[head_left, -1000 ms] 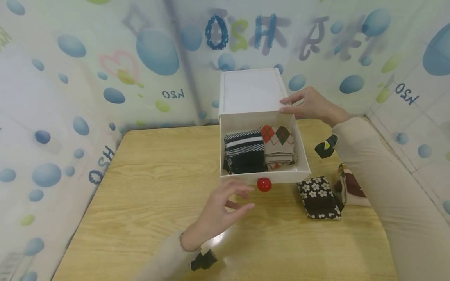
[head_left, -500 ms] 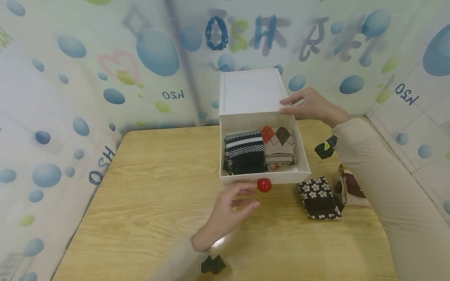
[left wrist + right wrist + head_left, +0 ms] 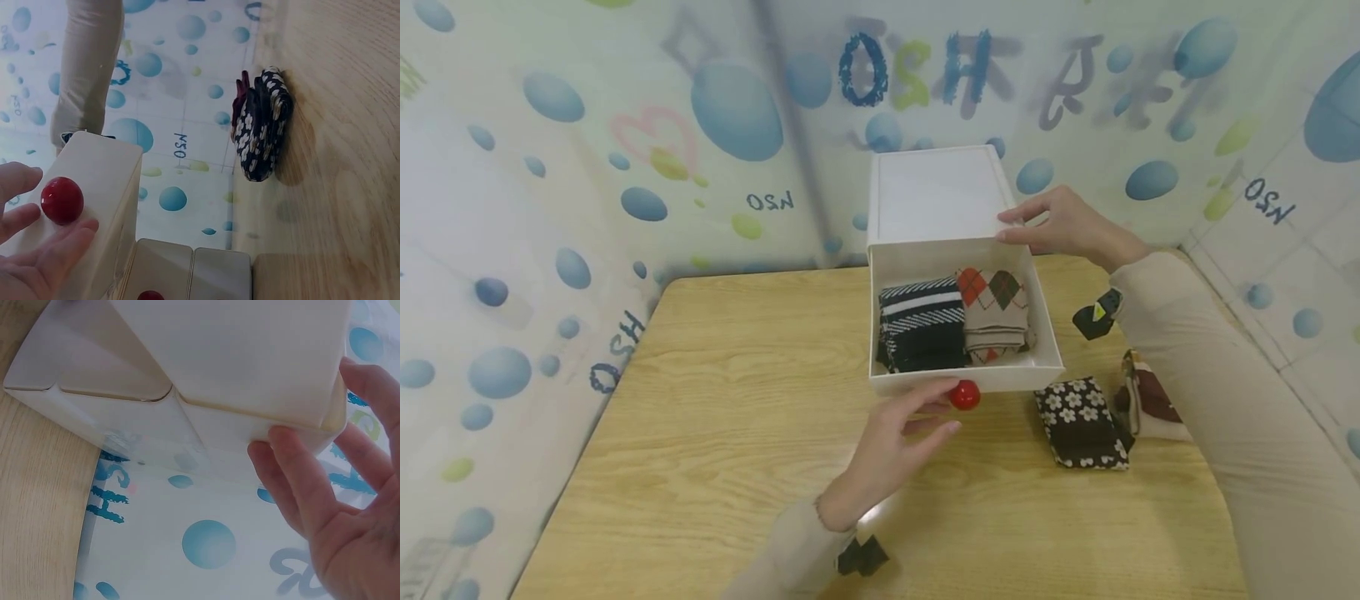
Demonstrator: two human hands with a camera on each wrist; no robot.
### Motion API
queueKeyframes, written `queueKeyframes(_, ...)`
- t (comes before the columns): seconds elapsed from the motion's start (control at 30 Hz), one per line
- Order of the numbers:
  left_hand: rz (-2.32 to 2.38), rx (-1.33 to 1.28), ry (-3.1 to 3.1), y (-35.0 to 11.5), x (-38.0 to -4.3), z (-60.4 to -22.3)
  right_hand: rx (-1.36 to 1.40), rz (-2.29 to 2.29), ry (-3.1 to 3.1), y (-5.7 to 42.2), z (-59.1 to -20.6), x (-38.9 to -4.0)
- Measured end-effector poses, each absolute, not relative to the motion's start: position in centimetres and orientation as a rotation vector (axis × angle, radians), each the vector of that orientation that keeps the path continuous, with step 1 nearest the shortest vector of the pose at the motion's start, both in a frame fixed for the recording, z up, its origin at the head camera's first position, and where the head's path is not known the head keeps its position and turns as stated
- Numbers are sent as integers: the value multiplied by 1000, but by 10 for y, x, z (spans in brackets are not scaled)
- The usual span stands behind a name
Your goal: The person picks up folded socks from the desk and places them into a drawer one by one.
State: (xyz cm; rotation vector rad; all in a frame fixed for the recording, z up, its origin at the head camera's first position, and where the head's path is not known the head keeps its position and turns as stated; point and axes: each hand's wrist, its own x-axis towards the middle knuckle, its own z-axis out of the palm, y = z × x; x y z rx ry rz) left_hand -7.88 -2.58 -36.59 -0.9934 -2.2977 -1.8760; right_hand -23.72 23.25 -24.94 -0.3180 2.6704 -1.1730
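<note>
A small white cabinet (image 3: 943,196) stands against the back wall with its top drawer (image 3: 895,385) pulled out. Folded black-and-white striped socks (image 3: 921,333) and beige argyle socks (image 3: 996,317) lie side by side inside. On the drawer's front is a red round knob (image 3: 965,395). My left hand (image 3: 887,437) has its fingers spread about this knob (image 3: 62,200), fingertips right beside it and thumb a little below. Up on the cabinet's right edge rests my right hand (image 3: 1067,221). In the right wrist view its fingers (image 3: 290,456) lie against the cabinet's side.
Folded black socks with white flowers (image 3: 1082,425) lie on the wooden table (image 3: 737,400), right of the drawer. Beside them, cream-and-maroon folded socks (image 3: 1153,400) are partly hidden by the right sleeve. The left wrist view shows lower drawers (image 3: 222,275) closed beneath the open one.
My left hand has moved right and slightly up until its fingertips reach the red knob. The right hand, the drawer and the socks have stayed where they were.
</note>
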Motion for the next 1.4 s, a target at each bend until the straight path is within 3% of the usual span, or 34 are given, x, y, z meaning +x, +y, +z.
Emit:
queueKeyframes(0.8, -1676, -1008, -2261, -16, -81, -351, -351, -1186, 2671, 231, -252, -239)
queueKeyframes(1.4, -1681, -1070, -2167, -17, -100, -364, -345, -1127, 2701, 233, -252, -239)
